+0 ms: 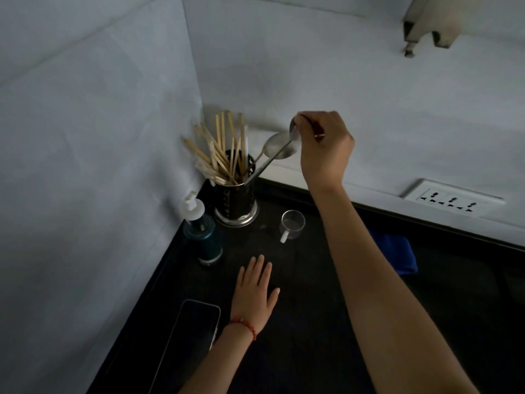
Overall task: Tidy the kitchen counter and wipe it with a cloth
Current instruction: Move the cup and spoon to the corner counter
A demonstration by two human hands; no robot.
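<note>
My right hand (pixel 325 150) is raised above the corner and pinches the bowl end of a metal spoon (pixel 272 159) whose handle slants down into the steel utensil holder (pixel 237 203). A second spoon (pixel 277 145) and several wooden chopsticks (pixel 221 149) stand in that holder. My left hand (pixel 255 291) lies flat, fingers straight, on the black counter (pixel 298 336). A folded blue cloth (pixel 397 253) lies on the counter to the right, partly hidden behind my right forearm.
A small clear glass mug (pixel 292 224) stands right of the holder. A dark green pump bottle (pixel 203 233) stands at the left wall. A phone (pixel 193 334) lies face up near the counter's left edge. A wall socket (pixel 451 199) sits at the back right.
</note>
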